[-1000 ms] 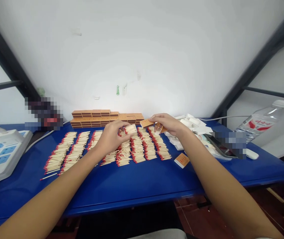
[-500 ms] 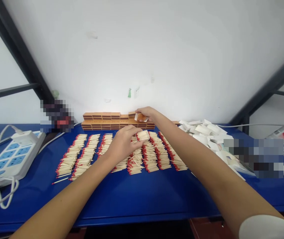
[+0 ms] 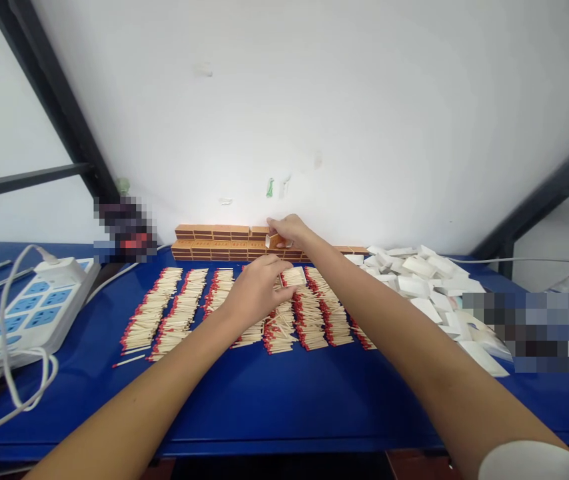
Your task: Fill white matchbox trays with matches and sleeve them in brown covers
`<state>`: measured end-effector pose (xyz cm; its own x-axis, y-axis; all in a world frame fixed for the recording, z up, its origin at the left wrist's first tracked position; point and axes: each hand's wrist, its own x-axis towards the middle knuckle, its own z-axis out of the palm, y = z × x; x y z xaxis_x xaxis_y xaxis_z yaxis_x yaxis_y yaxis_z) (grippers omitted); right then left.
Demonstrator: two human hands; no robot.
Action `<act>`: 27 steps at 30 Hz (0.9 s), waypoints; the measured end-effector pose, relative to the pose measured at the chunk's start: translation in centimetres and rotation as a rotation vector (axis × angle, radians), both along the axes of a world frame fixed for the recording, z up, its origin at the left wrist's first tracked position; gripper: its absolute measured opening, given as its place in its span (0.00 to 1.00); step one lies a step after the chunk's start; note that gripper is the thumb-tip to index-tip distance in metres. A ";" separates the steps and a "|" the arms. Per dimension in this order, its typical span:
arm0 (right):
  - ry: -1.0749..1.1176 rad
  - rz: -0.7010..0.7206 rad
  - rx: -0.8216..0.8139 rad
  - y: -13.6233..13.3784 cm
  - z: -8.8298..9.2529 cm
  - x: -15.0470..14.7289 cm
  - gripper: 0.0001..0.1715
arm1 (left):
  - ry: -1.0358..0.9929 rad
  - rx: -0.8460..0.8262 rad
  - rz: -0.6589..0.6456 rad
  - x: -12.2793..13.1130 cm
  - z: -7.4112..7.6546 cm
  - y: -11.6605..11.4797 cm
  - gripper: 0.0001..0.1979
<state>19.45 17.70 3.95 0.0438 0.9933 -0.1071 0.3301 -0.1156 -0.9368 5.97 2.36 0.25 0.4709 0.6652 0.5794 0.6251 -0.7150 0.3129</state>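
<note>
My left hand (image 3: 259,290) is closed around a small white tray of matches (image 3: 294,275), held just above the rows of red-tipped matches (image 3: 184,307) on the blue table (image 3: 284,393). My right hand (image 3: 289,230) reaches to the back and pinches an orange matchbox (image 3: 274,241) at the right end of the stacked orange matchboxes (image 3: 214,241) along the wall.
A heap of white inner trays (image 3: 424,280) lies to the right. On the left sits a white and blue power strip (image 3: 29,303) with a looped white cable (image 3: 19,387). Black metal frame bars (image 3: 64,120) rise at both sides against the white wall.
My right hand carried the orange matchbox from beside the matches to the stack at the wall. My left hand stays over the matches with the filled tray. The view shifted left.
</note>
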 end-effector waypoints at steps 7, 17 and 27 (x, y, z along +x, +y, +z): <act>-0.039 -0.029 0.044 0.2 -0.7 -0.3 0.16 | 0.042 -0.023 0.013 0.1 0.1 -0.1 0.14; -0.215 -0.244 0.287 -0.1 -2.3 2.2 0.14 | 0.107 0.011 0.023 0.2 -0.1 -0.4 0.16; -0.108 -0.188 0.320 -0.8 -1.1 4.6 0.14 | 0.124 0.025 0.032 0.3 0.2 -0.5 0.15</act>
<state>24.09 16.87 2.88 0.2222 0.9494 0.2221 0.4299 0.1090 -0.8963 6.26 1.89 0.43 0.5188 0.6673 0.5344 0.6805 -0.7007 0.2143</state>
